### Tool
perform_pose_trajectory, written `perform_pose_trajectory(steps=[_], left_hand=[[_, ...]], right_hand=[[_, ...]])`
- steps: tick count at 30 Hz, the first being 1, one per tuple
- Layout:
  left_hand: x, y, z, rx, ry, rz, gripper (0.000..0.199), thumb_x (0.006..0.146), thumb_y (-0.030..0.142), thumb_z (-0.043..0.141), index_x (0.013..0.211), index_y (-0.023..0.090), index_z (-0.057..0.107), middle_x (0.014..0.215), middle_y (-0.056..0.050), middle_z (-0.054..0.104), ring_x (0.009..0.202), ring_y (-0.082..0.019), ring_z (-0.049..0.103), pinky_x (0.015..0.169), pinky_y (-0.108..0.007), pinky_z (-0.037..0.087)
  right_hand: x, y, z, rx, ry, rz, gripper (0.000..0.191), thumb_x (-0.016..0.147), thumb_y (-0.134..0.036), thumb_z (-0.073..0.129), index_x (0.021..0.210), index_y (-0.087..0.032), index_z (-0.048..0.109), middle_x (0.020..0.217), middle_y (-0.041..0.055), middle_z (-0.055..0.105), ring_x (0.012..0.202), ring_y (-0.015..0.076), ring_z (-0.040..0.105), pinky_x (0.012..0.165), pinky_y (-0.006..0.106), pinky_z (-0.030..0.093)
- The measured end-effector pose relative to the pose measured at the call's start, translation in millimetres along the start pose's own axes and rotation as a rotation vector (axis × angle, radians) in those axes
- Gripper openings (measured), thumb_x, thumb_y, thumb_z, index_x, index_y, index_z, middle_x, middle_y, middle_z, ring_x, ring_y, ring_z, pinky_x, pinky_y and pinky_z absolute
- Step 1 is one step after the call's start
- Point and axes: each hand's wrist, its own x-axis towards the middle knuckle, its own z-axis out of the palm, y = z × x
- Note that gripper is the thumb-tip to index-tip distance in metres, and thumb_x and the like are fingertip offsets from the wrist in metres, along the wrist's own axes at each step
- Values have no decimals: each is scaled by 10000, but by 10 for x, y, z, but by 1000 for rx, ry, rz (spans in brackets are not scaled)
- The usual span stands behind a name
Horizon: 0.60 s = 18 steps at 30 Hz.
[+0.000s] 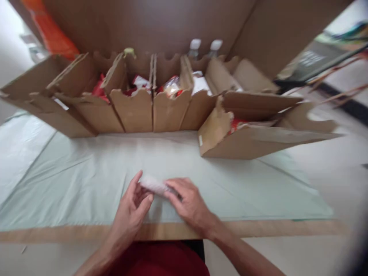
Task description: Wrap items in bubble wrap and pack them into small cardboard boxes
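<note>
A small whitish, blurred roll-like item (153,184) is between my hands, above the front part of the cloth-covered table. My right hand (188,199) is closed on its right end, where a darker bit shows between the fingers. Around the left end, my left hand (135,203) is half curled, its thumb and fingers apart and the fingertips close to the item. Motion blur hides what the item is and whether the left fingers touch it.
Cardboard bins (130,111) holding red and white packets stand in a row behind the pale green cloth (94,172). An angled cardboard bin (238,142) sits at the right. Two white-capped bottles (194,48) are behind the row. The wooden table edge (244,229) runs in front.
</note>
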Motion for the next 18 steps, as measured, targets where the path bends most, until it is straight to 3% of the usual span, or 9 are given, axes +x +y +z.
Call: perform_pose_trajectory(steps=[3,6,8,10,13,16,18], left_hand=[[-21,-10,171,17,18,36,816,919,521,655,1587,228,290,1117,-89,727,1044,-252,718,926,-373,576],[-23,-36,293,229,-57,181,767,972,475,585,1618,247,240,1055,-64,716,914,-218,724,812,-317,587],[-18,-75,377,364,-161,327,736,998,424,533,1630,253,196,1047,-63,709,900,-213,727,772,-297,587],[13,-105,473,436,-271,454,719,1015,356,490,1640,285,142,1047,-53,720,910,-207,735,765,-287,592],[135,-28,614,499,-406,579,767,1012,240,470,1646,340,50,1032,-22,746,902,-180,747,808,-277,602],[342,305,736,589,-482,773,794,972,285,571,1637,340,141,1224,-71,724,1078,-217,726,918,-327,603],[514,649,839,660,-429,941,769,939,335,642,1607,307,264,1405,-120,629,1260,-263,640,1015,-380,570]], right_hand=[[-129,-89,-127,190,-81,163,233,916,-210,713,1148,-229,700,1111,29,755,1025,213,659,969,362,450],[-201,-77,-405,308,-109,326,650,773,-321,857,1365,-238,605,1334,77,659,1072,227,628,987,371,467],[-215,-41,-594,419,-160,373,853,687,-388,911,1444,-237,547,1356,87,635,995,205,633,905,332,504],[-205,-7,-730,479,-209,326,609,736,-334,858,1305,-236,664,1227,50,689,939,180,640,861,298,504],[-180,14,-894,422,-168,257,191,825,-179,711,1002,-219,771,1038,21,717,932,165,653,854,273,492],[-197,14,-1227,339,-97,242,132,835,-151,694,925,-214,767,950,16,712,844,151,659,764,254,506],[-242,15,-1605,284,-11,216,79,867,-199,707,917,-232,759,919,18,716,801,155,667,703,252,518]])
